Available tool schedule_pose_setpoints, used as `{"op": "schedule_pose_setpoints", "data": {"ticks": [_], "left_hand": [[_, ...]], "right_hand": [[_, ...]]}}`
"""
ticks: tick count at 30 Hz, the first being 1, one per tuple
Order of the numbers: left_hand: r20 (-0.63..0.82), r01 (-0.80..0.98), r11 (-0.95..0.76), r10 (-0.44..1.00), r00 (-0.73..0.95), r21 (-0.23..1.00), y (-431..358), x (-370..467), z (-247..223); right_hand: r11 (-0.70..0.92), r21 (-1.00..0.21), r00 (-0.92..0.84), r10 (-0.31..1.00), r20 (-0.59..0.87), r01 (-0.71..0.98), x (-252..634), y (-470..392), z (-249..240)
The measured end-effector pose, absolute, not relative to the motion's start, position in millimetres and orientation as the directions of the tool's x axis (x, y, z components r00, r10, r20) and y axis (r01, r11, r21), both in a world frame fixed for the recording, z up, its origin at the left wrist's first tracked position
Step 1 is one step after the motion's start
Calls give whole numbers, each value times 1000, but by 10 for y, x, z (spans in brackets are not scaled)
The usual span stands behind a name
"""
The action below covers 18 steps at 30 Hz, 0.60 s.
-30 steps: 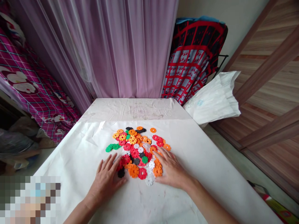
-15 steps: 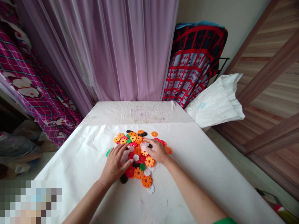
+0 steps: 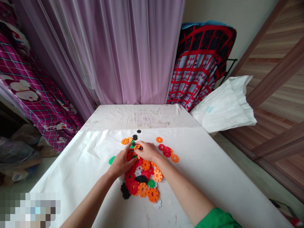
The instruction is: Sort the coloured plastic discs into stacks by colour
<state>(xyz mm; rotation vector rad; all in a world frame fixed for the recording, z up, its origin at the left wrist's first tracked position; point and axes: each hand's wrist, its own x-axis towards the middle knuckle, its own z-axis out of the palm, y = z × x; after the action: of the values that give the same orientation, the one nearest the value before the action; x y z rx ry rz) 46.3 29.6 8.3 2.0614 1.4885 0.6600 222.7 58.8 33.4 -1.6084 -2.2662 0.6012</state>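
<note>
A heap of notched plastic discs [image 3: 142, 189] in orange, red, black, green and white lies on the white-covered table. At the heap's upper left, my left hand [image 3: 121, 163] has its thumb and fingers apart, with red and green discs between and beneath them. Facing it, my right hand [image 3: 148, 151] bends its fingers and thumb around an orange disc [image 3: 137, 147] and some black ones at the far side of the heap. Part of the pile is hidden under both hands.
Loose discs lie around: a green disc [image 3: 111, 160] at left, red discs [image 3: 167, 152] at right, a black disc [image 3: 139, 131] farther back. A white bag [image 3: 225, 106] stands by the table's right edge. Purple curtains [image 3: 133, 53] hang behind the table.
Both hands have come closer together at the far side of the heap. Several discs there have been gathered between them, leaving a few strays behind. The view has shifted slightly.
</note>
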Motion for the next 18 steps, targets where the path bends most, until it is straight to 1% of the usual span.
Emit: {"op": "schedule_pose_setpoints", "data": {"ticks": [2,4,6,8,9,11,12,13,14,15,17,18], "left_hand": [[108,716,-311,943,315,625,62,420,107],[150,745,-384,919,364,546,-189,335,52],[208,770,-470,883,422,432,-422,219,-93],[243,812,-496,866,437,308,-595,100,-287],[258,841,-476,872,415,257,-650,54,-380],[287,886,-420,888,358,194,-692,14,-515],[298,897,-406,890,344,177,-681,25,-547],[300,897,-407,889,346,170,-653,56,-556],[303,885,-433,878,371,171,-614,102,-544],[307,867,-466,863,401,178,-570,155,-518],[323,831,-523,833,450,190,-486,249,-449],[336,826,-530,826,452,191,-453,277,-418]], "right_hand": [[357,-495,-377,924,63,792,2343,354,394],[422,-503,-416,900,130,754,2520,123,411],[450,-518,-414,890,192,727,2752,-56,348],[428,-489,-334,903,270,760,3008,-144,198],[381,-457,-255,915,313,804,3124,-150,101],[161,-410,2,929,369,898,3276,-106,-96],[77,-399,84,925,371,914,3297,-67,-180],[60,-400,101,924,370,914,3278,-26,-246],[93,-418,74,927,367,904,3223,13,-288],[168,-452,9,931,364,876,3140,46,-308],[313,-560,-131,931,341,767,2942,103,-282],[354,-620,-193,930,312,700,2849,136,-242]]}}
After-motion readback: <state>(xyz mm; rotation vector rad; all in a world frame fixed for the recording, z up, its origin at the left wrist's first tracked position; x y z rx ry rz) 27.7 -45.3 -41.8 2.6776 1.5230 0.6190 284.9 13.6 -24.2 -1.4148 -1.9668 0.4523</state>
